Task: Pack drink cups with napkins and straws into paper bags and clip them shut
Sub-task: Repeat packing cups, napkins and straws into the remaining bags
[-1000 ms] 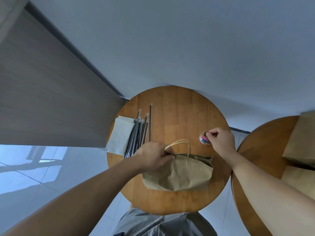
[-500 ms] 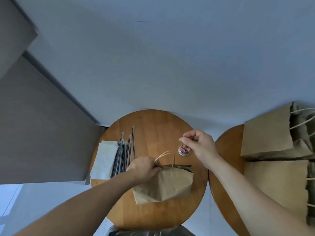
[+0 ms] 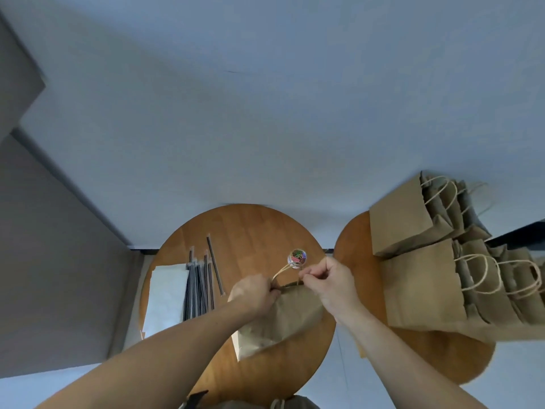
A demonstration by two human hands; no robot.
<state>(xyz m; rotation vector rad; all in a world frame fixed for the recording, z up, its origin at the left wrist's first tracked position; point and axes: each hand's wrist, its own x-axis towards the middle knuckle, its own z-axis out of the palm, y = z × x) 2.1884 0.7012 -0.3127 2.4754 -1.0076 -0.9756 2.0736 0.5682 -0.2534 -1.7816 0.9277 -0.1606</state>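
Observation:
A brown paper bag (image 3: 277, 323) stands on the round wooden table (image 3: 244, 228). My left hand (image 3: 255, 292) pinches the bag's folded top edge at its left end. My right hand (image 3: 330, 280) is closed at the right end of that top edge, fingertips pinched together on something too small to make out. The bag's twine handles stick up between my hands. Just beyond them sits a small clear tub of coloured paper clips (image 3: 297, 257). Wrapped black straws (image 3: 202, 281) and a stack of white napkins (image 3: 165, 293) lie at the table's left. No cup is visible.
A second round table (image 3: 354, 249) at the right carries several more brown paper bags (image 3: 421, 284) with twine handles, lying in two rows. A grey wall panel (image 3: 59, 261) stands at the left. Pale floor surrounds both tables.
My right hand has come away from the clip tub and down to the bag's top edge. My left hand keeps its hold. The view has tilted, showing more of the right table.

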